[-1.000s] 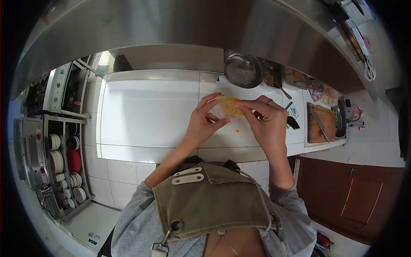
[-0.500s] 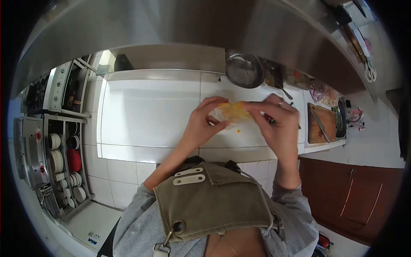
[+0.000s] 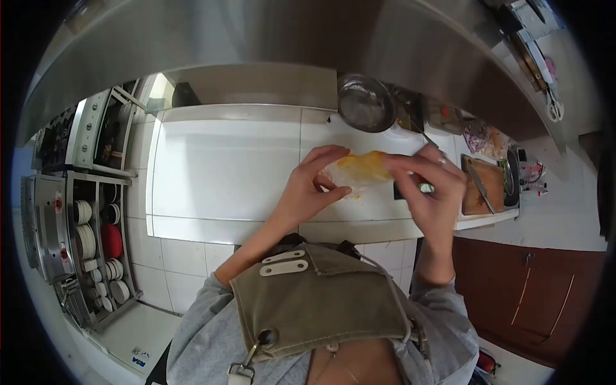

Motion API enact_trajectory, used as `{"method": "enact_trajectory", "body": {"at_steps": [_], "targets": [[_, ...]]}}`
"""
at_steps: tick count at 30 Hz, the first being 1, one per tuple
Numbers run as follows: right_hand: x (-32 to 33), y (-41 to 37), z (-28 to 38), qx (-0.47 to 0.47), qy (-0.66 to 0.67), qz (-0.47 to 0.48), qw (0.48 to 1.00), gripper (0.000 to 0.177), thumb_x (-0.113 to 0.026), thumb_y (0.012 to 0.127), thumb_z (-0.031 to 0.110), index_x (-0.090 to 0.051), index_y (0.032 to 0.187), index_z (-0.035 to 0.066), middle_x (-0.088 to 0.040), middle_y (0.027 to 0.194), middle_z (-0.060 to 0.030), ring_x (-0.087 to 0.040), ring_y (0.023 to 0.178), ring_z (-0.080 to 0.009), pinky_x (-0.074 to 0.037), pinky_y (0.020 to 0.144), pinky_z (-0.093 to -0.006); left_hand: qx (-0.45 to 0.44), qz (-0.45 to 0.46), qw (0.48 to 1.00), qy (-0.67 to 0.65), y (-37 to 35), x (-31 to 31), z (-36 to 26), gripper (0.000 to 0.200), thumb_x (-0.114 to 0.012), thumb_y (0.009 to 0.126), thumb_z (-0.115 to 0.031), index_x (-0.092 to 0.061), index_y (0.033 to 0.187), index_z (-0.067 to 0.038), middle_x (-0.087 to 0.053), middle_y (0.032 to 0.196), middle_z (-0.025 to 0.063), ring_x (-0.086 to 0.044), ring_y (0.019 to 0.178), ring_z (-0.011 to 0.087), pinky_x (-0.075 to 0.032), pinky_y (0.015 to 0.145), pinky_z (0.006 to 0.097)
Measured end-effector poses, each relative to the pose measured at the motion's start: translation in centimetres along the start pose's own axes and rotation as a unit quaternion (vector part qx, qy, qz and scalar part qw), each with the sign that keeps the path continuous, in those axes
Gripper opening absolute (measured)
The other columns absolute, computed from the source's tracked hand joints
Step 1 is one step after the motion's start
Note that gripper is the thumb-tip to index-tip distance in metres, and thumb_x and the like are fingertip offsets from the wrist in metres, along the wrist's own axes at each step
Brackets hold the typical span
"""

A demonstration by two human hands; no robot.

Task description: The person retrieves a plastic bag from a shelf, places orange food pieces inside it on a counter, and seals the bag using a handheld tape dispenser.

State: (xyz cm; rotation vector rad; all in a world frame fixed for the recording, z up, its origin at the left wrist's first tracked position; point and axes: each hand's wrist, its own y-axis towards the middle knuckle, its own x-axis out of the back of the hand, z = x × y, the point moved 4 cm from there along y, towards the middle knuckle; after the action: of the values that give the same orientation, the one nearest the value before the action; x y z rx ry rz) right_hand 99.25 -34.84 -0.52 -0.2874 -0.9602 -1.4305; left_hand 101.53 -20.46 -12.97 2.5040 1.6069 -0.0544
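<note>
A white tiled table carries a wooden cutting board near its right end. Behind the board lie plastic bags; behind and left of it sit a clear container and, farther left, a round metal pan. Small orange bits lie well left of the board.

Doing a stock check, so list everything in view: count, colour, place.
Plastic wrapping: one piece, whitish and yellow, both hands
Counter: one, white, centre
Pan: one, grey, counter's back
Cutting board: one, brown, right
Knife: one, grey blade, on board
Stove: one, silver, left
Rack: one, grey, left
Plates: several, mostly white, left rack
Cabinet: one, reddish brown, lower right
Small items: uncountable, mixed, back right
Metal overhang: one, silver, top
Apron: one, olive, on wearer
Left hand: one, bare, wrapping's left
Right hand: one, bare, wrapping's right
</note>
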Motion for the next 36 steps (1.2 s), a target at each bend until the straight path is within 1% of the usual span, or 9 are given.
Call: {"method": "enact_trajectory", "body": {"at_steps": [13,16,19,22,27,29,30,34,36], "targets": [[1.5,-0.6,0.0,-0.026,0.029,-0.056,0.998,0.022,-0.071,0.071,-0.001,-0.074,0.089,0.012,-0.056,0.061,-0.0009,-0.043,0.049,-0.007,-0.031,0.042,-0.021,0.013,-0.005,1.0,-0.028,-0.5,-0.5,0.7,0.061,-0.069,0.072,0.007,-0.05,0.129,-0.007,-0.042,0.132,0.0045,-0.058,0.071,0.0015,-0.042,0.051,0.0141],[1.9,-0.4,0.0,-0.039,0.029,-0.037,0.998,0.023,-0.073,0.068,0.002,-0.074,0.088,0.013,-0.06,0.074,-0.0014,-0.049,0.061,-0.0102,-0.035,0.049,-0.0219,0.006,-0.002,1.0,-0.02,-0.5,-0.3,0.3,0.062,-0.069,0.071,0.007,-0.05,0.128,-0.007,-0.041,0.133,0.0044,-0.058,0.07,0.0013,-0.041,0.051,0.0144],[2.7,-0.6,0.8,0.045,-0.07,-0.039,0.996,0.022,-0.075,0.064,0.007,-0.075,0.084,0.016,-0.06,0.099,-0.0048,-0.053,0.087,-0.0171,-0.04,0.069,-0.0282,0.013,-0.006,1.0,-0.011,-1.0,-0.2,-0.7,0.063,-0.067,0.07,0.009,-0.051,0.128,-0.008,-0.041,0.133,0.0047,-0.059,0.069,0.0015,-0.041,0.051,0.0145],[3.0,-1.5,0.1,0.173,0.004,-0.066,0.983,0.019,-0.075,0.058,0.017,-0.075,0.076,0.022,-0.053,0.12,-0.0116,-0.044,0.114,-0.0265,-0.029,0.095,-0.0382,0.006,-0.029,1.0,-0.003,-1.3,0.0,-1.0,0.064,-0.066,0.069,0.01,-0.051,0.128,-0.009,-0.041,0.133,0.0053,-0.06,0.069,0.0019,-0.042,0.051,0.0142],[2.1,-2.1,-0.3,0.136,-0.06,-0.02,0.989,0.021,-0.075,0.055,0.016,-0.075,0.076,0.021,-0.051,0.127,-0.0132,-0.044,0.115,-0.0282,-0.028,0.099,-0.0407,-0.025,-0.059,0.998,0.02,-1.9,-0.2,-1.1,0.065,-0.065,0.068,0.011,-0.051,0.128,-0.009,-0.041,0.133,0.0057,-0.061,0.068,0.0025,-0.044,0.052,0.0139],[2.7,-2.9,-0.7,0.15,-0.019,-0.137,0.979,0.021,-0.075,0.056,0.015,-0.075,0.076,0.021,-0.05,0.129,-0.0134,-0.043,0.115,-0.0287,-0.029,0.099,-0.0416,-0.034,-0.076,0.996,0.032,-2.2,-0.2,-1.4,0.061,-0.07,0.069,0.004,-0.053,0.126,-0.01,-0.043,0.132,0.0086,-0.065,0.068,0.0073,-0.048,0.052,0.0169],[1.8,-2.6,-0.1,0.124,-0.098,-0.056,0.986,0.021,-0.076,0.056,0.015,-0.075,0.076,0.022,-0.052,0.126,-0.014,-0.043,0.114,-0.0293,-0.03,0.098,-0.0423,-0.032,-0.075,0.996,0.033,-2.2,-0.3,-1.4,0.061,-0.07,0.069,0.004,-0.053,0.126,-0.01,-0.043,0.132,0.0086,-0.065,0.068,0.0073,-0.048,0.052,0.0169],[2.3,-3.1,0.4,0.128,-0.064,-0.124,0.982,0.022,-0.075,0.058,0.012,-0.074,0.078,0.02,-0.052,0.127,-0.0121,-0.042,0.114,-0.0308,-0.03,0.098,-0.0414,-0.04,-0.065,0.997,0.019,-2.2,-0.3,-1.6,0.064,-0.064,0.067,0.012,-0.052,0.127,-0.007,-0.041,0.133,0.0066,-0.061,0.07,0.0036,-0.046,0.054,0.0149],[0.4,-2.8,-0.3,0.094,-0.069,-0.073,0.99,0.021,-0.074,0.059,0.012,-0.074,0.079,0.019,-0.051,0.127,-0.0129,-0.04,0.115,-0.0311,-0.029,0.099,-0.0413,-0.025,-0.054,0.998,0.008,-3.1,-0.7,-1.1,0.063,-0.062,0.067,0.013,-0.052,0.127,-0.007,-0.041,0.133,0.0064,-0.061,0.07,0.0043,-0.046,0.054,0.015]]}}
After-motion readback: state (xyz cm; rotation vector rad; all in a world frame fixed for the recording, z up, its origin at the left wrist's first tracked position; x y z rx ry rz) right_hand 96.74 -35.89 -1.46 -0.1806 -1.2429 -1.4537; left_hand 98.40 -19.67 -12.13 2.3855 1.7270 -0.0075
